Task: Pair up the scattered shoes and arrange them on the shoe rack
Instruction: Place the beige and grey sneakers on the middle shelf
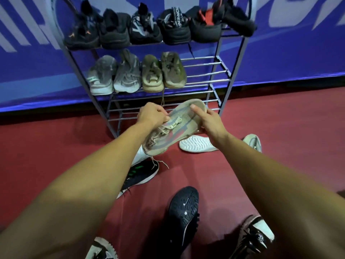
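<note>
Both hands hold one beige sneaker [173, 126] in front of the shoe rack [220, 79]: the left hand [152, 114] has its grip closed on the laces and upper, while the right hand [207, 118] supports the toe end, forefinger laid along the sole edge. This looks like the pairing step, with the top shelf full, the middle shelf half filled and the lowest bars bare. Next comes finding its mate, perhaps the pale shoe [253, 142] lying on the red floor [280, 118] just right of the overturned white sole [196, 145], then setting both side by side on free bars.
</note>
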The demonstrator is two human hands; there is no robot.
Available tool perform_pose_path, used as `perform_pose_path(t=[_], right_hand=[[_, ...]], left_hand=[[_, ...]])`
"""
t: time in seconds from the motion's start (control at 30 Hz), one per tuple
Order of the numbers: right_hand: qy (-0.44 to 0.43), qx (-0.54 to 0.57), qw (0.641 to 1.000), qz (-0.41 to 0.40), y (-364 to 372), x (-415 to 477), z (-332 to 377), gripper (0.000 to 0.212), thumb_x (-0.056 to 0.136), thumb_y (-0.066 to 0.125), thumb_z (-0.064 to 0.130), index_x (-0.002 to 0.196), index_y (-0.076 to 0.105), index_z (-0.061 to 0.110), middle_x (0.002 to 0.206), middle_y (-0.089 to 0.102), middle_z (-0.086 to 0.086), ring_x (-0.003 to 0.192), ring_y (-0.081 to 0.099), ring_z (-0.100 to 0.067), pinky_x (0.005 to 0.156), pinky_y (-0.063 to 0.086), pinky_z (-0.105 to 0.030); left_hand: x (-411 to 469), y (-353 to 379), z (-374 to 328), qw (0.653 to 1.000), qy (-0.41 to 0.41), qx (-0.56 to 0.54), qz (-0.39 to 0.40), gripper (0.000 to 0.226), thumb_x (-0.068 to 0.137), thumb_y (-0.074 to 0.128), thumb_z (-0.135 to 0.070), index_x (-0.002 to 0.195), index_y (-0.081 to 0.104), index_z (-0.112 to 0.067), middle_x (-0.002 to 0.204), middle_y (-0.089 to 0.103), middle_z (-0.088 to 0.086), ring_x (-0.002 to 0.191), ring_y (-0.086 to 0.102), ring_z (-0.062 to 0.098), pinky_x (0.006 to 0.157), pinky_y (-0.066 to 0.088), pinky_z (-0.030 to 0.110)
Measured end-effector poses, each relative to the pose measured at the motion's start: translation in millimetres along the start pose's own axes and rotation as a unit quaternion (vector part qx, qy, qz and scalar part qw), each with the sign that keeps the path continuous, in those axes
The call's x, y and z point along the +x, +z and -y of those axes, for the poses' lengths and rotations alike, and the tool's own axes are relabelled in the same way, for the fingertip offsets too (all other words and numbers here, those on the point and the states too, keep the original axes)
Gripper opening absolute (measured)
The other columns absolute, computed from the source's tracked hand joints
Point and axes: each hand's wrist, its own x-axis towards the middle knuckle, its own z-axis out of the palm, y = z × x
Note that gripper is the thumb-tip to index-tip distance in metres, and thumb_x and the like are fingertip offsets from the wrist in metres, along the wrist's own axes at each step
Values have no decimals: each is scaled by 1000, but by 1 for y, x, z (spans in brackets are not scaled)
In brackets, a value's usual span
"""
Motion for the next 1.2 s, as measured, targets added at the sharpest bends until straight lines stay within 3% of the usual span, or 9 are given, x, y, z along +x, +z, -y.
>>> perform_pose_path(t=[0.13,0.2,0.33,0.6,0.67,0.8,0.9,1.03,1.2], right_hand=[[-4,-34,999,15,-10,8,21,42,76,76,56,87,65,17,65,64,6,51,51,-7,52,36,-25],[-5,-43,998,39,-12,9,25,38,81,72,58,83,68,20,61,63,10,48,49,-1,56,34,-23],[38,-31,994,100,-11,-3,10,61,77,67,71,103,76,17,88,76,-6,67,58,-11,67,40,-28],[68,14,990,123,-25,-7,-2,42,77,72,62,101,69,27,83,64,4,72,52,-9,78,36,-31],[66,6,992,107,-28,-6,-1,35,78,75,51,100,68,25,87,61,1,79,50,-14,74,36,-30],[38,59,994,78,-34,6,7,8,89,69,29,87,66,22,62,59,12,53,46,-5,57,30,-23],[37,88,994,48,-36,19,21,16,90,66,29,99,71,17,70,64,7,54,48,-5,58,33,-23],[35,109,993,31,-31,39,41,14,90,66,34,93,69,20,66,59,8,52,45,-4,53,35,-19],[37,110,993,-5,-22,64,59,15,90,67,31,90,68,16,63,56,5,52,39,-7,56,29,-22]], left_hand=[[11,0,-21,995,-32,-99,1,10,77,77,-12,75,75,-21,85,74,-1,86,69,18,84,57,31],[18,0,-32,988,-48,-146,11,7,79,72,-6,78,73,-13,82,70,7,76,66,23,71,56,32],[29,5,-55,974,-89,-201,-52,15,75,75,-12,88,75,-2,67,63,10,45,45,17,49,38,23],[51,26,-74,944,-98,-305,-86,24,76,78,-9,99,75,-1,94,74,16,70,57,13,61,43,21],[56,27,-76,935,-104,-332,-70,24,76,78,-6,99,74,0,89,72,16,63,56,13,52,41,18],[56,27,-79,928,-94,-360,4,5,78,75,-6,82,72,-4,72,63,12,58,49,18,47,33,21],[52,27,-78,919,-72,-379,84,10,81,77,-21,78,69,-16,68,64,2,51,51,11,45,36,19],[49,37,-70,918,-69,-356,160,27,83,73,-47,96,72,-23,83,70,-4,70,61,12,54,41,23],[50,51,-67,883,-84,-401,229,31,79,79,-47,95,75,-21,83,76,-5,75,68,15,52,43,22]])
